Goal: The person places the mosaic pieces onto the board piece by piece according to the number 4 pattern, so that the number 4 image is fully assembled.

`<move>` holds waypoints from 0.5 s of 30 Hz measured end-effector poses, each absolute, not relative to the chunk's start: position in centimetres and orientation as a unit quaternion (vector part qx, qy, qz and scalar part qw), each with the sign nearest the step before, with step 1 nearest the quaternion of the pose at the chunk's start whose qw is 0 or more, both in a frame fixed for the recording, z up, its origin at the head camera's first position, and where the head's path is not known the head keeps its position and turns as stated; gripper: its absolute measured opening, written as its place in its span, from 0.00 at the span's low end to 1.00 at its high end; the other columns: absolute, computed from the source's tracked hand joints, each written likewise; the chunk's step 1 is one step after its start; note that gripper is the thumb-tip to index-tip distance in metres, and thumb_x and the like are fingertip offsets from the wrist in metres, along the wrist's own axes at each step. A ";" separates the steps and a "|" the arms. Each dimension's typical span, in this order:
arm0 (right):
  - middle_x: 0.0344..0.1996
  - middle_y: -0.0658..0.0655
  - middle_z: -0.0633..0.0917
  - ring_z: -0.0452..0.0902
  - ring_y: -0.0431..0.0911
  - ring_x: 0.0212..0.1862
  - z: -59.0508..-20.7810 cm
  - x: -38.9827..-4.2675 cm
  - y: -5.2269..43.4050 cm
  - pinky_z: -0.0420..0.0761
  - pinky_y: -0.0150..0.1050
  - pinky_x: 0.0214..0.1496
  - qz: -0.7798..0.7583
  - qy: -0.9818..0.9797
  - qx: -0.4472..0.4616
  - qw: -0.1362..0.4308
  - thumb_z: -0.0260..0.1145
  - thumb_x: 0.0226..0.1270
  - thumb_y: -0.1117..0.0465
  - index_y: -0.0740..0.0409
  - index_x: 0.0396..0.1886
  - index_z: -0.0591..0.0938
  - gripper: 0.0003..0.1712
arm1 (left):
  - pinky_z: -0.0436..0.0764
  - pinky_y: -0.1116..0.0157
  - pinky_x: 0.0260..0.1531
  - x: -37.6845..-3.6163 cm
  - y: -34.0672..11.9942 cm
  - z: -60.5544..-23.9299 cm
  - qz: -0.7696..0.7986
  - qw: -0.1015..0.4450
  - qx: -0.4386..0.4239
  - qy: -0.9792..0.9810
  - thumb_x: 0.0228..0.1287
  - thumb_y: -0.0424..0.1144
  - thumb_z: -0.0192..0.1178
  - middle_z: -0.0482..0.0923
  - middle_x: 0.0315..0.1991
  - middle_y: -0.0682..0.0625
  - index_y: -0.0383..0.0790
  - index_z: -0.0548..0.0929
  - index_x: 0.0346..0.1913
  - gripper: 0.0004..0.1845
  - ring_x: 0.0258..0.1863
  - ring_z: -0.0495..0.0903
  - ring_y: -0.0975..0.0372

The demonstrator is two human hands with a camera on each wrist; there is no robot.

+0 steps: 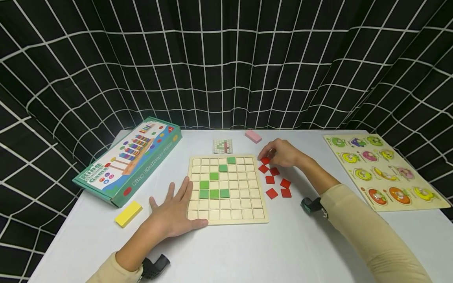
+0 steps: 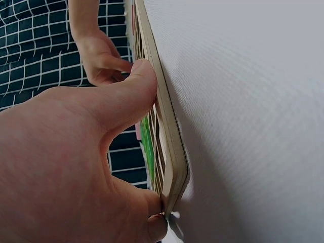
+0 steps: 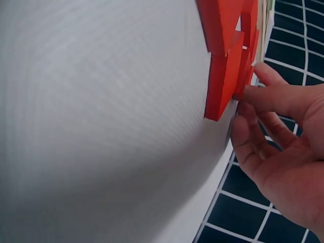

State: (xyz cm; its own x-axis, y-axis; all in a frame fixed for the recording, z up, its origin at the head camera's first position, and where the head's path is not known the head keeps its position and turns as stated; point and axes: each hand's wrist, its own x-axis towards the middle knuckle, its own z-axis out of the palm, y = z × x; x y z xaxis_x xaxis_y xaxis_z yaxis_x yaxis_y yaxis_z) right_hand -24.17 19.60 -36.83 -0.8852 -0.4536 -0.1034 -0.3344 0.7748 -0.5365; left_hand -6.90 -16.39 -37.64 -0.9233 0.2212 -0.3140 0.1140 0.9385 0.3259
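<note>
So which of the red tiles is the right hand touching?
The farthest red tile, at the top of the cluster beside the board; the right hand has its fingers on it, the others lie untouched.

Head overview; wrists table-level, close.

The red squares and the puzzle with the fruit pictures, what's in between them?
Just bare white table lies between the red squares and the fruit puzzle, crossed by the person's right hand and its sleeve. The head view shows this.

By my right hand (image 1: pixel 283 154) I see red tiles (image 1: pixel 271 193); by my left (image 1: pixel 175 214), green squares (image 1: pixel 214 193) on a pale board (image 1: pixel 247 214)
</note>
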 end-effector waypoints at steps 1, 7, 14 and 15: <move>0.47 0.58 0.89 0.80 0.54 0.47 -36.8 -24.2 19.6 0.85 0.45 0.49 -0.262 0.935 -0.211 0.116 0.70 0.57 0.76 0.55 0.45 0.93 0.19 | 0.39 0.13 0.58 -6.9 -16.4 -37.6 0.153 0.175 0.086 0.969 0.55 0.74 0.67 0.38 0.87 0.44 0.39 0.47 0.85 0.67 0.83 0.39 0.34; 0.46 0.58 0.90 0.81 0.53 0.46 -36.7 -24.1 19.6 0.85 0.42 0.46 -0.263 0.933 -0.210 0.125 0.74 0.58 0.73 0.55 0.46 0.92 0.17 | 0.39 0.13 0.58 -6.9 -16.4 -37.7 0.153 0.175 0.086 0.969 0.55 0.75 0.66 0.37 0.87 0.44 0.39 0.47 0.85 0.67 0.83 0.39 0.34; 0.47 0.59 0.89 0.83 0.55 0.48 -36.8 -24.0 19.5 0.88 0.45 0.50 -0.270 0.933 -0.195 0.134 0.74 0.59 0.73 0.58 0.51 0.90 0.19 | 0.39 0.13 0.58 -6.8 -16.4 -37.8 0.152 0.175 0.085 0.969 0.55 0.74 0.67 0.38 0.87 0.44 0.39 0.46 0.85 0.67 0.83 0.39 0.34; 0.47 0.59 0.89 0.83 0.55 0.48 -36.8 -24.1 19.5 0.88 0.45 0.50 -0.269 0.934 -0.192 0.134 0.74 0.59 0.73 0.58 0.51 0.90 0.19 | 0.39 0.13 0.59 -6.8 -16.4 -37.8 0.152 0.174 0.084 0.969 0.55 0.74 0.67 0.38 0.87 0.44 0.39 0.47 0.85 0.67 0.83 0.39 0.34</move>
